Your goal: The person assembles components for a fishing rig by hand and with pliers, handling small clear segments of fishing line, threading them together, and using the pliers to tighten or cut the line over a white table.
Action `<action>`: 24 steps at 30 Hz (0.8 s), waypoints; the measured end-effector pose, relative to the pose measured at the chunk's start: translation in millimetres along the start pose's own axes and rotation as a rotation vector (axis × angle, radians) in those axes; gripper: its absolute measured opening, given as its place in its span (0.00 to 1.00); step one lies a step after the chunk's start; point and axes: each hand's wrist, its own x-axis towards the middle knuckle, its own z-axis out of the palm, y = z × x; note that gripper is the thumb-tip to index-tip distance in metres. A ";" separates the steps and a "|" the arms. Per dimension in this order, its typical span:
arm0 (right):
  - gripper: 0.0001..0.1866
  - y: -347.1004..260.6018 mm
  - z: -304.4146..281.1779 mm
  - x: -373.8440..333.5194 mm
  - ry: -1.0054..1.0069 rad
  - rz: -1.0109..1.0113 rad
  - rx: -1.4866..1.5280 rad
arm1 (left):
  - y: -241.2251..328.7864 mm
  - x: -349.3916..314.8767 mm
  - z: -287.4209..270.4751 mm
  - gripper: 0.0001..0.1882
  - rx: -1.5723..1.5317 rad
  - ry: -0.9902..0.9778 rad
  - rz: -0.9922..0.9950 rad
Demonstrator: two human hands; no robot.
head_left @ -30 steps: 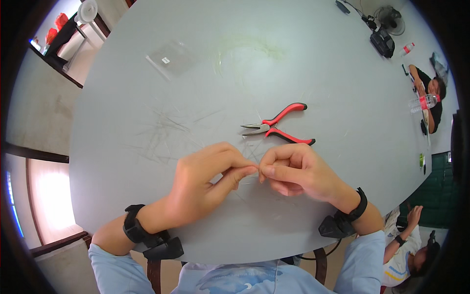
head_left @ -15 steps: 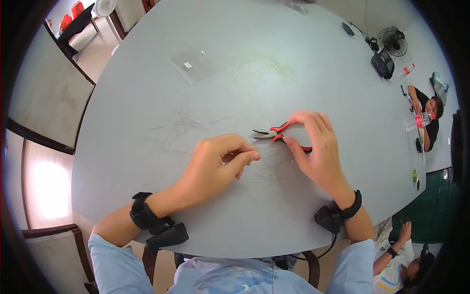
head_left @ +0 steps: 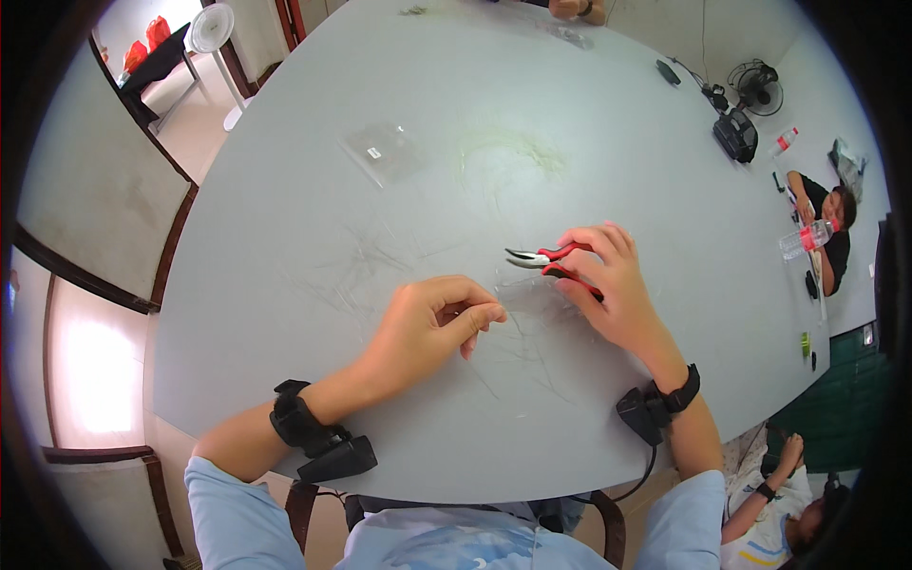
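Note:
My right hand (head_left: 613, 294) grips pliers (head_left: 554, 255) with red and black handles, its fingers and thumb on the two grips. The pliers' curved metal jaws point left and stand slightly apart, with nothing visible between them. To their lower left, my left hand (head_left: 418, 323) is closed in a pinch, thumb against forefinger. Whatever it holds is too fine or too hidden to name. Thin strands (head_left: 541, 356) lie on the grey table (head_left: 266, 237) beneath and between my hands. More thin pieces (head_left: 380, 255) are scattered to the left.
Farther out lie a clear plastic bag (head_left: 385, 157) and a patch of thin greenish strands (head_left: 537, 152). A co-worker's hand (head_left: 568, 8) rests at the far edge. Water bottles (head_left: 809, 239), a black case (head_left: 735, 136) and a fan (head_left: 757, 88) are to the right, with people seated there.
My right hand has squeezed the pliers' handles closer together, turning them a little. My left hand keeps its pinch. The view has shifted slightly, and a co-worker's hand now shows at the far edge.

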 end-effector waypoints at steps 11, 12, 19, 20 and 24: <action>0.08 -9.8 -10.8 0.0 -0.091 0.028 0.461 | -0.6 1.4 -0.1 0.06 0.021 0.072 0.051; 0.08 -9.7 -10.4 -0.4 -0.090 0.028 0.462 | -1.1 1.7 0.0 0.06 0.022 0.071 0.050; 0.08 -13.5 -9.9 -0.1 -0.098 -0.005 0.503 | -2.2 2.0 0.3 0.06 0.052 0.051 0.035; 0.09 -14.2 -9.2 -0.5 -0.103 0.017 0.535 | -2.4 2.1 0.4 0.06 0.065 0.045 0.025; 0.09 -17.9 -5.5 -1.2 -0.052 0.012 0.583 | -0.9 0.7 1.4 0.06 0.041 0.033 0.019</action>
